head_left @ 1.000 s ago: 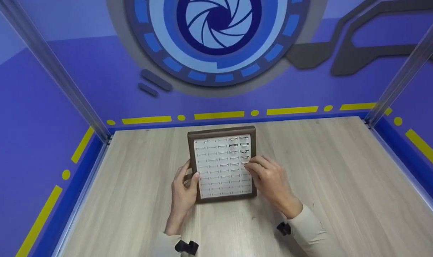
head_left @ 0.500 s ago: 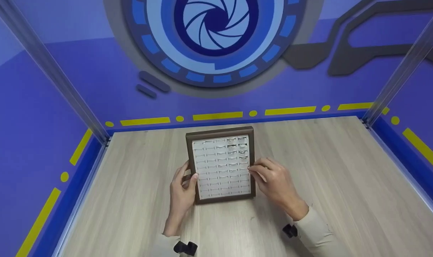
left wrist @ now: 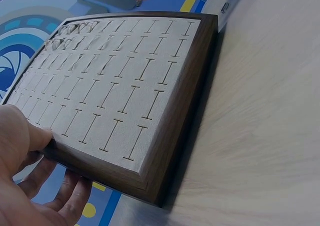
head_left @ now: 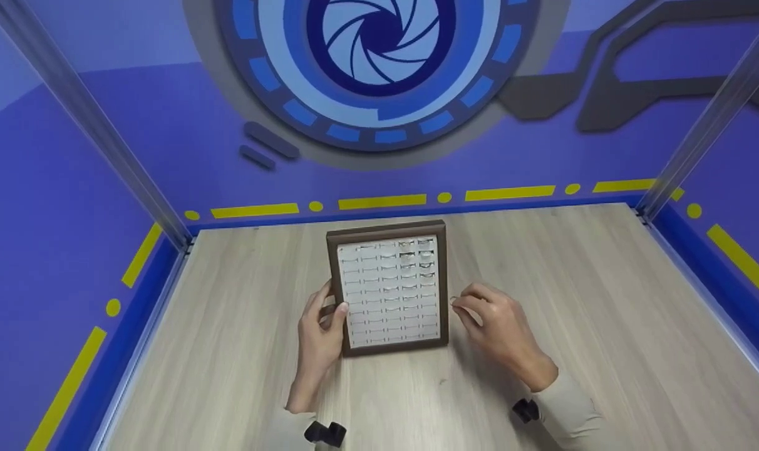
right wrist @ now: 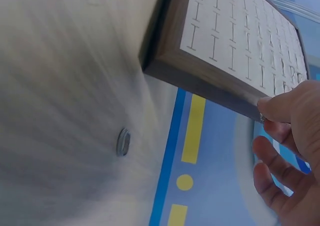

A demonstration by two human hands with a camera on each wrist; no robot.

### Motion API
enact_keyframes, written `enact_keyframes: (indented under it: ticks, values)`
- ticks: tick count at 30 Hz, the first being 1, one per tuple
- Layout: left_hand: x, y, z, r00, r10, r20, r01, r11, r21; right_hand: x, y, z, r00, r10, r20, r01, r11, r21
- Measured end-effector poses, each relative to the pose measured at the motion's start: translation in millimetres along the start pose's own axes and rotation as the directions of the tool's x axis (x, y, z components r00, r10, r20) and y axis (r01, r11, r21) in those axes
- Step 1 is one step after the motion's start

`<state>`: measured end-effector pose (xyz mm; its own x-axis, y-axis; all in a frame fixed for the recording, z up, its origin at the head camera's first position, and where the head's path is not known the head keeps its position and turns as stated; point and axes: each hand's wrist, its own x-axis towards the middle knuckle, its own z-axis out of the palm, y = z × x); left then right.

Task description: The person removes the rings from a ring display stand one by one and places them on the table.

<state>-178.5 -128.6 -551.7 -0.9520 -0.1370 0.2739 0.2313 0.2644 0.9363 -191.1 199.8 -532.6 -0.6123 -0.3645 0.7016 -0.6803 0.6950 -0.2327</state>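
A ring display tray (head_left: 387,352) with a brown wooden frame and a white slotted pad (left wrist: 120,136) stands tilted up over the table. My left hand (head_left: 322,338) grips its left edge, thumb on the front of the frame and fingers behind. Several rings (head_left: 426,254) sit in slots of the two rightmost columns, toward the top; most other slots hold none. Just off the tray's right edge, my right hand (head_left: 503,319) pinches a small thin ring (head_left: 454,300) between thumb and forefinger. In the right wrist view its other fingers are spread and loosely bent, and the ring (right wrist: 262,117) is mostly hidden.
Under the tray lies a light wood-grain table (head_left: 229,376). Blue panels (head_left: 379,175) with yellow marks enclose it at the back and sides, joined by metal posts (head_left: 98,125). A small metallic oval (right wrist: 123,142) shows on the surface in the right wrist view.
My right hand has drawn away from the tray's right column, moving right and slightly down past the frame with the pinched ring. The left hand and tray have stayed nearly still.
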Motion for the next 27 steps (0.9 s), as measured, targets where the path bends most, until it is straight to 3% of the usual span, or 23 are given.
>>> enact_keyframes:
  ticks: [12, 27]
  values:
    - [-0.4, 4.0, -0.7, 1.0, -0.03, -0.001, 0.03, 0.999, 0.024, -21.3, 15.3, -7.6, 1.0, 0.013, 0.013, -0.013, 0.999, -0.04]
    - [-0.2, -1.2, -0.5, 1.0, 0.009, -0.002, -0.009, 1.0, 0.011, -52.4, 30.6, -17.7, 0.984, 0.117, 0.138, -0.106, 0.991, -0.084]
